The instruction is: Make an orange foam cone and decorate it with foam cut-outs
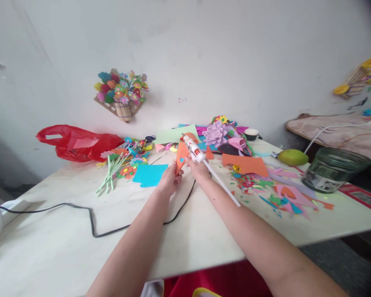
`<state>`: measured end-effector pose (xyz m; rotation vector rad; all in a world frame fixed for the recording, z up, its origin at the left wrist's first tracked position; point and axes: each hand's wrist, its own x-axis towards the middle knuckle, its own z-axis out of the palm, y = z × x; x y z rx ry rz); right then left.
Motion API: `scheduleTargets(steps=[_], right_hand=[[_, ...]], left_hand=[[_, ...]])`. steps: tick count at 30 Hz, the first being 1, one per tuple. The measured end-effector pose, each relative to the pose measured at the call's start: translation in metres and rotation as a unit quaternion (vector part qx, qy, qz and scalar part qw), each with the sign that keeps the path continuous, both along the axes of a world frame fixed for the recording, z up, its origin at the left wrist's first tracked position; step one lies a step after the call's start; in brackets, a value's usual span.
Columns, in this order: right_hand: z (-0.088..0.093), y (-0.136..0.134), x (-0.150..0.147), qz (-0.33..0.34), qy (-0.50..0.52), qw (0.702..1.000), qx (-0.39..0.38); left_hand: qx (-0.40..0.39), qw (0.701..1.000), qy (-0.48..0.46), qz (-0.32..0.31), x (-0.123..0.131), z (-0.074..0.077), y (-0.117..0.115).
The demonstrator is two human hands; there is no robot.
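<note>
My left hand (171, 178) is closed on a curved orange foam piece (179, 163), gripping it by its lower end. In my right hand (199, 170) is a white hot glue gun (190, 145), its nozzle pointing up and away to the left. A long white glue stick (223, 185) juts from the gun's back end over my right forearm. My right fingertips are close beside the orange piece; whether they touch it, I cannot tell. Left of my left hand lies a blue foam sheet (150, 175) with a notched edge.
A black cord (94, 231) crosses the table from a white power strip (6, 214). Green stems (109, 175), foam flowers and a red plastic bag (80, 144) lie left. Toward the right are an orange sheet (250, 165), scraps, a green fruit (293, 157) and a glass jar (330, 171).
</note>
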<state>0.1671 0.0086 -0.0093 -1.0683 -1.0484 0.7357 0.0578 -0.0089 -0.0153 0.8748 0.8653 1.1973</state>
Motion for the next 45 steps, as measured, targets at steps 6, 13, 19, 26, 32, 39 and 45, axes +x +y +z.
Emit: scheduleTargets(steps=[6,13,19,26,32,39,45], right_hand=[[0.007,0.020,0.025,-0.096,0.141,0.985,0.028],[0.006,0.020,0.040,-0.129,0.196,0.971,0.032],[0.002,0.014,0.023,-0.014,0.216,0.976,0.006],[0.005,0.016,0.024,0.012,0.209,0.977,0.041],[0.007,0.016,0.025,0.038,0.223,0.973,0.046],[0.006,0.015,0.025,0.042,0.229,0.972,0.043],[0.007,0.011,0.024,0.063,0.225,0.971,0.055]], left_hand=[[-0.004,0.999,-0.036,0.000,-0.003,-0.002,0.003],[0.029,0.997,-0.065,0.007,-0.008,-0.004,0.003],[0.063,0.998,-0.029,-0.007,-0.010,-0.006,0.003],[0.090,0.993,0.052,-0.061,-0.011,-0.004,-0.002],[0.084,0.991,0.066,-0.077,-0.017,-0.003,-0.001],[0.113,0.987,0.087,-0.074,-0.020,-0.005,0.001],[0.113,0.984,0.059,-0.127,-0.019,-0.003,-0.002]])
